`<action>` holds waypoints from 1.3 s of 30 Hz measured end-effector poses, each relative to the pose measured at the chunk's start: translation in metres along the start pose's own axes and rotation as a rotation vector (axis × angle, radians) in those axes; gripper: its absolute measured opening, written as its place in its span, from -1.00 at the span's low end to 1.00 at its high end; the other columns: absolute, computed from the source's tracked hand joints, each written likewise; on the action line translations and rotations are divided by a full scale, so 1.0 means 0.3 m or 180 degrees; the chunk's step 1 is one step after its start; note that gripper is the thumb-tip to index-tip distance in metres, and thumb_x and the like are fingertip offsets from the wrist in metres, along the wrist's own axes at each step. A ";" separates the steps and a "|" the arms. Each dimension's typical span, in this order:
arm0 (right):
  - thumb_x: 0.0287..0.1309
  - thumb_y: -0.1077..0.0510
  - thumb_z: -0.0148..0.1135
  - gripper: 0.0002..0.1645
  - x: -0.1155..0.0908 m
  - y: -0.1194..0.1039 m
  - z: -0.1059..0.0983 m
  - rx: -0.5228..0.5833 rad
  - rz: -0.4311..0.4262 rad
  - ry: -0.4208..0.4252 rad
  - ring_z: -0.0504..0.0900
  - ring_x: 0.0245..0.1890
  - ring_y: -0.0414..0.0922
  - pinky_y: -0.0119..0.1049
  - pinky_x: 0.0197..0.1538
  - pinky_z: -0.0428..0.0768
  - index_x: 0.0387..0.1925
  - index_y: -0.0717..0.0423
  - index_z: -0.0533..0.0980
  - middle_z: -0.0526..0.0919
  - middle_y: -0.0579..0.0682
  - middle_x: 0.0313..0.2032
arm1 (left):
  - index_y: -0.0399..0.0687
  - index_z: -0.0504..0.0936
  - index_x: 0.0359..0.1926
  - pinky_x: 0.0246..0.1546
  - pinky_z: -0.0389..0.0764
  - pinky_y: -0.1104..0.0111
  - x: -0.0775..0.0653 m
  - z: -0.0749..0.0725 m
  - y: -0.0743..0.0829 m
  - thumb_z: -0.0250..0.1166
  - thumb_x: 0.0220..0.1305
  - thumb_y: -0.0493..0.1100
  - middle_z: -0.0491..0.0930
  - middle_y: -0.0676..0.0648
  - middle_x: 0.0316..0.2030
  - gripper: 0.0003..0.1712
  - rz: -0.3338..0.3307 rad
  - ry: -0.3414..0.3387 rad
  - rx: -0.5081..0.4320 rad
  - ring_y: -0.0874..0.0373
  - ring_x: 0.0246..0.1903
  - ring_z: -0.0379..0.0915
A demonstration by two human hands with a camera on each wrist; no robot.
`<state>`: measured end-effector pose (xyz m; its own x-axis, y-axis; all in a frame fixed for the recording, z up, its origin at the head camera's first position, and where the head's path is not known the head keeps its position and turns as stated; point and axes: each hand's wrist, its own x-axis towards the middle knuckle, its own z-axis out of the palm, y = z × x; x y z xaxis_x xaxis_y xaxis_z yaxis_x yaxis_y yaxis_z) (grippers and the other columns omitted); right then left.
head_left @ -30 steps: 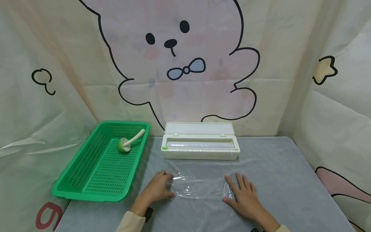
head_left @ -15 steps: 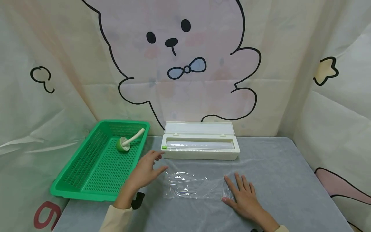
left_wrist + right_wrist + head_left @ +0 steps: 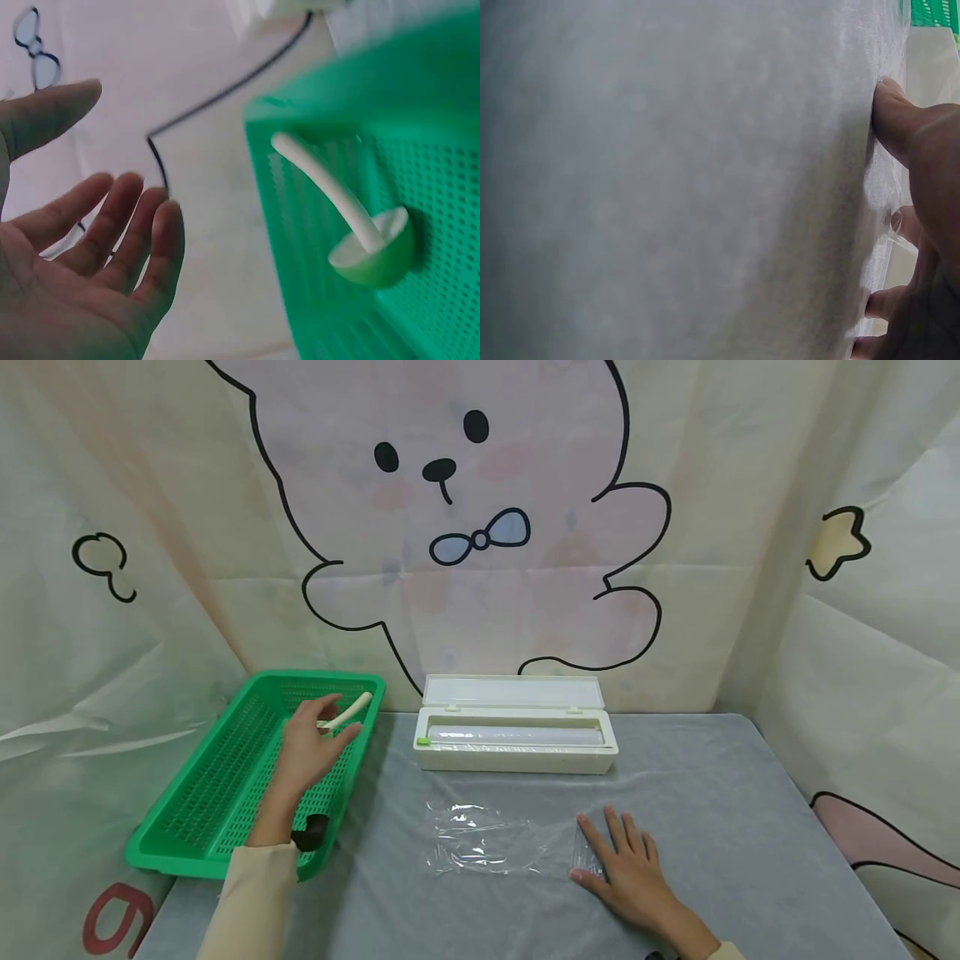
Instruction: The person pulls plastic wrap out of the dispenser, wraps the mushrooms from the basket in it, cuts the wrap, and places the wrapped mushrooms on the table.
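closed in at the back and along both sides by sheets of pale printed fabric [image 3: 697,635], creased and lightly wrinkled. filled, across the back, by a big lilac-pink cartoon animal [image 3: 480,610] in thick black outline, with dark oval eyes [image 3: 476,427], pink cheeks [image 3: 506,462] and a light blue bow tie [image 3: 480,540]. marked on the left-hand sheet [image 3: 60,685] with a curling black line [image 3: 111,583] and, lower down, a red looping mark [image 3: 135,907]; marked at the right with a yellow star [image 3: 836,545] and a black-edged pink shape [image 3: 881,839]. furnished with a worktop [image 3: 750,827] under soft grey cloth, round-cornered at the far right and close to the back fabric. lit softly and evenly, with bright streaks of sheen on the left.
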<state>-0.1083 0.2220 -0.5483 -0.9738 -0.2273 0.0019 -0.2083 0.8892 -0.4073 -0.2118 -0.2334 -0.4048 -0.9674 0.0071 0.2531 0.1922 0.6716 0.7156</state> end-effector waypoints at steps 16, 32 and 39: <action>0.21 -0.38 0.28 -0.01 0.000 0.000 0.004 0.0056 0.0058 -0.0034 -0.08 0.48 0.47 0.48 0.33 -0.11 0.51 0.01 0.29 0.07 0.42 0.49 | -0.43 0.02 0.53 0.23 0.29 -0.28 0.069 -0.016 -0.246 0.28 0.44 -0.15 0.04 -0.54 0.43 -0.12 -0.0975 -0.0064 -0.0044 -0.45 0.38 0.01; 0.20 -0.41 0.26 0.01 0.004 0.009 0.017 0.0081 0.0145 -0.0094 -0.13 0.50 0.43 0.46 0.35 -0.16 0.52 -0.01 0.28 0.03 0.38 0.52 | -0.43 -0.28 0.56 0.30 0.20 -0.31 0.079 0.025 -0.396 0.29 0.41 -0.18 -0.19 -0.54 0.50 0.07 -0.1376 -0.0371 -0.0290 -0.51 0.44 -0.13; 0.21 -0.43 0.23 0.02 0.007 0.009 0.012 0.0090 0.0230 -0.0196 -0.17 0.51 0.42 0.45 0.36 -0.20 0.53 -0.01 0.25 -0.01 0.37 0.53 | -0.48 -0.22 0.54 0.25 0.28 -0.31 0.086 0.040 -0.413 0.31 0.37 -0.25 -0.02 -0.62 0.42 0.05 -0.1331 -0.0361 -0.0186 -0.54 0.35 0.03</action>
<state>-0.1105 0.2225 -0.5526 -0.9786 -0.1878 -0.0844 -0.1343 0.8928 -0.4299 -0.2624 -0.3076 -0.4947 -0.9753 -0.1730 -0.1370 -0.2141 0.5911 0.7777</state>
